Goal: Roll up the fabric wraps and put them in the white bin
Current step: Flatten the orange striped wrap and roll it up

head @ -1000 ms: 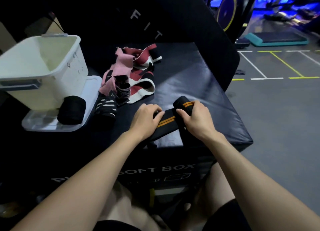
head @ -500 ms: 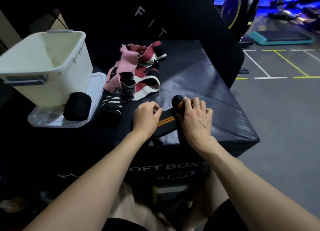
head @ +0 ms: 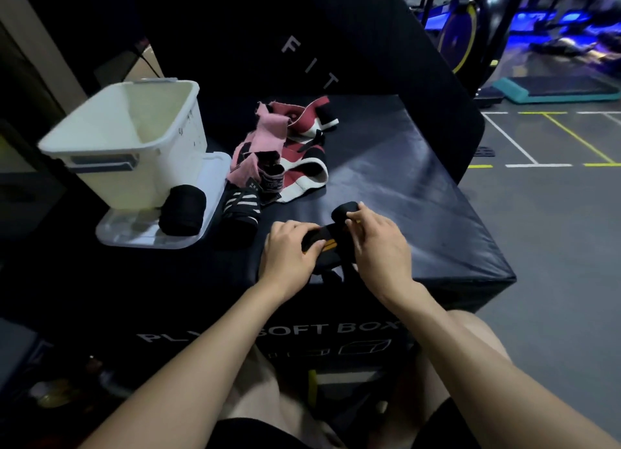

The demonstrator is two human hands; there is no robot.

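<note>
Near the front edge of the padded black soft box (head: pixel 386 166), both hands pinch a black fabric wrap (head: pixel 327 238) with orange stripes: the left hand (head: pixel 289 250) holds its flat strip, the right hand (head: pixel 379 247) its rolled end, now pulled nearer. The white bin (head: pixel 134 139), smooth plastic, stands at the box's far left.

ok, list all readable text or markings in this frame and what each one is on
"F I T": white letters running diagonally down the upright black pad behind the box.
"PL… SOFT BOX": front face of the black soft box; the left forearm hides the middle letters.
Small outline icons beneath that line: too dim to read.
Small white print on the black tag in the pile of wraps: too small to read.
</note>
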